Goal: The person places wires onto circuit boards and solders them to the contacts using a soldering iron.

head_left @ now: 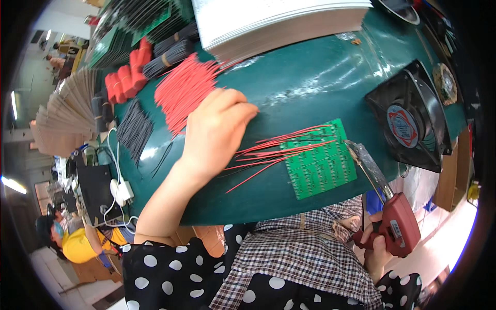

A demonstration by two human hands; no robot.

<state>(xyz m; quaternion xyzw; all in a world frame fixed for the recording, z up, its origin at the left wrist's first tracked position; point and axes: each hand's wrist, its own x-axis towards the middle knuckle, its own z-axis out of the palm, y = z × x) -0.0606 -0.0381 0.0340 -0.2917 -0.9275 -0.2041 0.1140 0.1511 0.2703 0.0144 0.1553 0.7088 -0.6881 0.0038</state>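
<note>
My right hand (380, 248) grips a dark red soldering gun (405, 227) off the table's near right edge. Its long metal tip points up and left, reaching the right edge of a green circuit board (320, 173). Several red and black wires (281, 152) run from the board's upper part out to the left. Just right of a pile of loose red wires (183, 93), my left hand (214, 132) hovers low with curled fingers pressed together. Whatever may be between those fingertips is hidden. Beside the red pile lies a smaller pile of black wires (135, 129).
A black fan (408, 116) stands at the right. Behind the wires are bundled red wires (126, 77), stacked green boards (113, 46) and a tall white stack (284, 31). A white power strip (121, 191) is at the left edge. A person in yellow (82, 240) sits farther left.
</note>
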